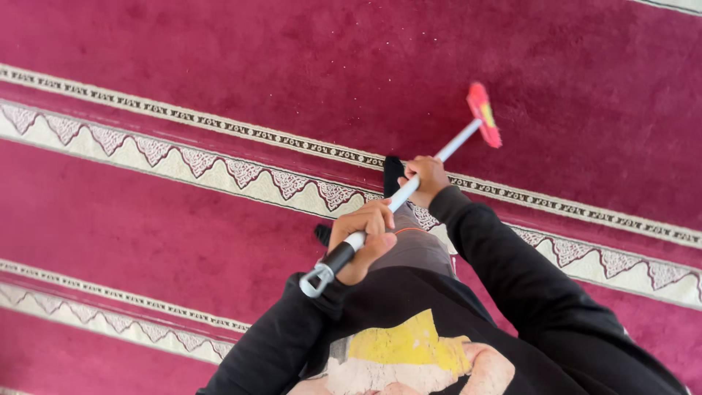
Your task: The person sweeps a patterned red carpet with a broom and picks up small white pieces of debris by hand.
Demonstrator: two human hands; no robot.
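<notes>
- Carpet (219, 58): deep red, fills the floor; cream patterned bands run across it on a slant.
- Person: black sleeves, black top w/ yellow print, dark foot near the band.
- Broom (409, 189): long white handle w/ black grip end + metal loop, held diagonally up-right; red brush head (484, 113) on the carpet, well past the hands.
- Left hand (363, 240): fist wrapped round the handle near the black grip.
- Right hand (424, 179): fingers curled round the handle, further along.
</notes>
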